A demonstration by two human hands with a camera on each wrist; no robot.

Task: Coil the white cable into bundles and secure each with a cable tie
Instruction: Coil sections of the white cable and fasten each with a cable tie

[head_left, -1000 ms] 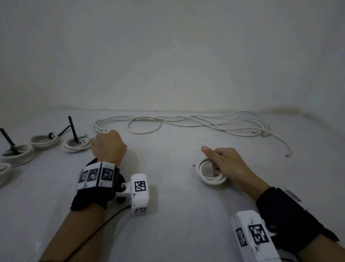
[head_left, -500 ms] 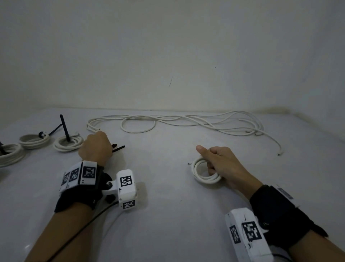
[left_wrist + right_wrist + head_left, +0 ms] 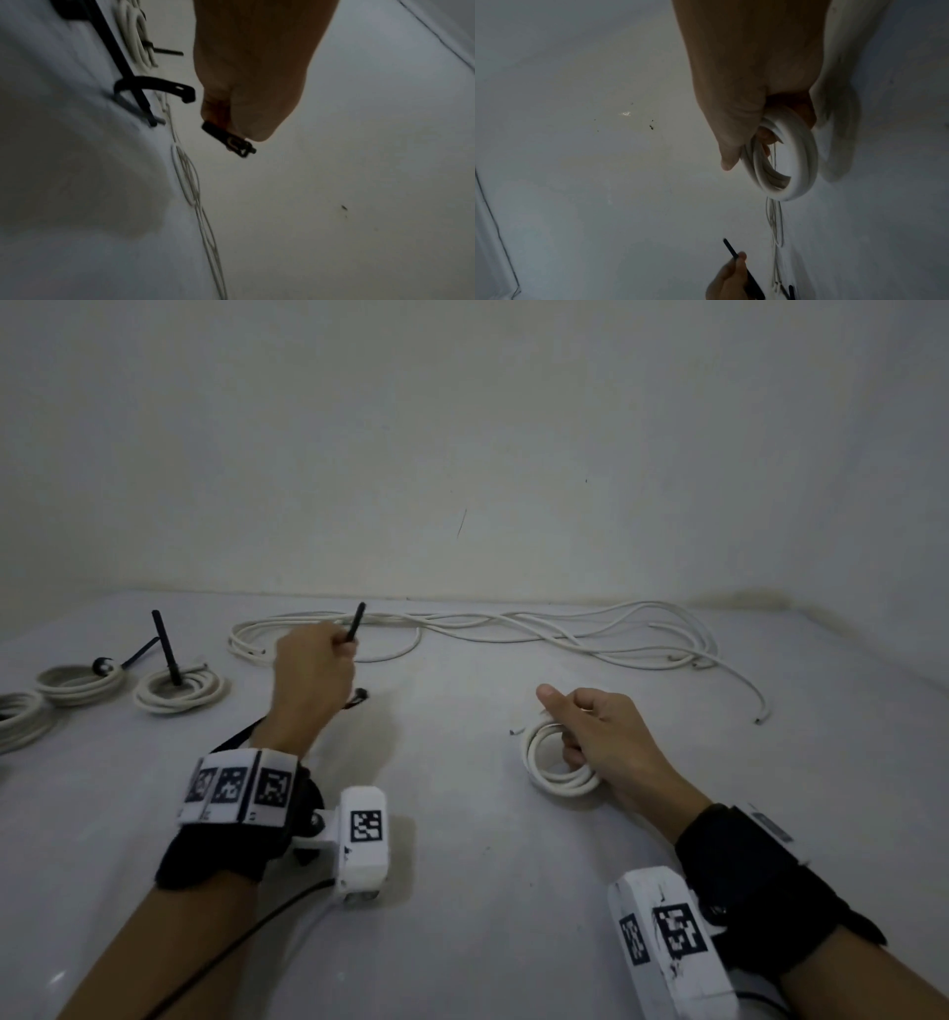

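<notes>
Since the earlier frames the left hand (image 3: 313, 680) has lifted off the table (image 3: 462, 865), fingers curled round a black cable tie (image 3: 354, 622) now raised. The right hand (image 3: 598, 737) grips the coiled bundle (image 3: 557, 770) against the table. Farther back lie tied coils (image 3: 177, 690) and the loose white cable (image 3: 539, 629).

- Bare table (image 3: 462, 839) lies between the left hand (image 3: 313, 680) and the right hand (image 3: 606, 737), open for a hand to cross.
- Loose cable (image 3: 513, 629) sprawls along the far edge by the wall.
- Tied coils (image 3: 179, 690) with upright black ties (image 3: 167, 647) crowd the left side.
- One spare tie (image 3: 154, 89) lies beside them.
</notes>
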